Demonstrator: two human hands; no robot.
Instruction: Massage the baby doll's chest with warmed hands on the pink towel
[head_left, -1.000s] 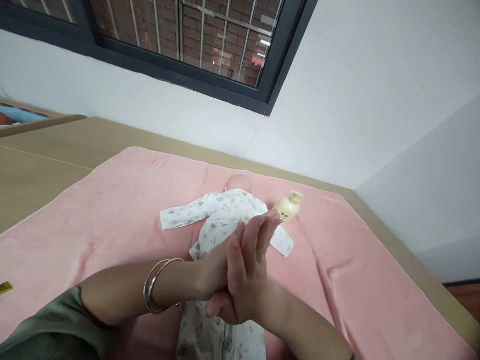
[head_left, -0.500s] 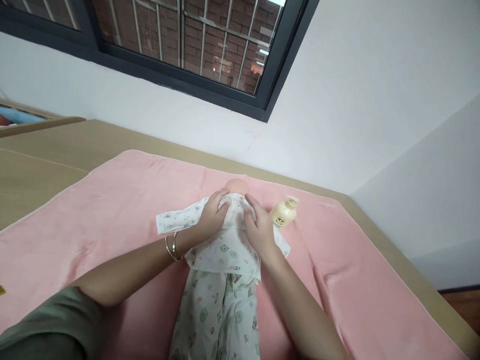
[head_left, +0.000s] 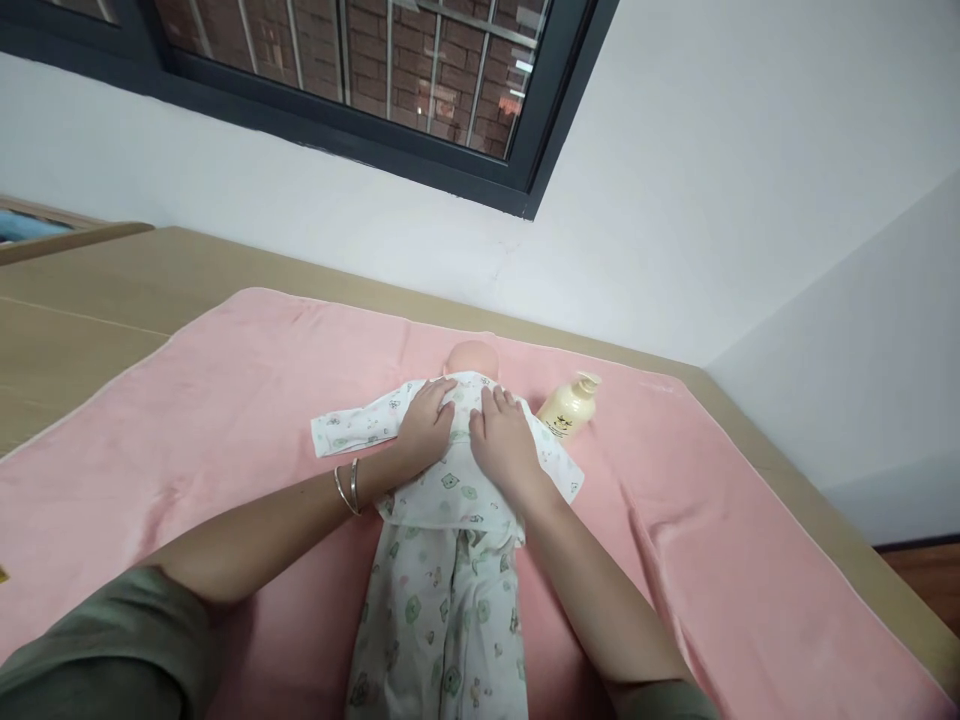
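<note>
A baby doll in a white top with green prints lies stretched out, its smooth round head pointing away from me. Patterned white pants cover its legs. My left hand rests flat on the left of the doll's upper body, fingers extended toward the shoulder. On the other side my right hand lies flat, fingers loosely together. Both hands are open and hold nothing. Just right of the doll's shoulder is a pale yellow pump bottle, tilted, with dark print on it.
Under the doll is a pink blanket with a few wrinkles, spread over a wooden surface. Behind it rises a white wall with a dark-framed barred window. A wooden edge with blue cloth shows at far left.
My right hand has turned and come down flat onto the doll's top; before, its thumb and fingers were raised. My left hand stays nearly in place. The camera view has shifted slightly.
</note>
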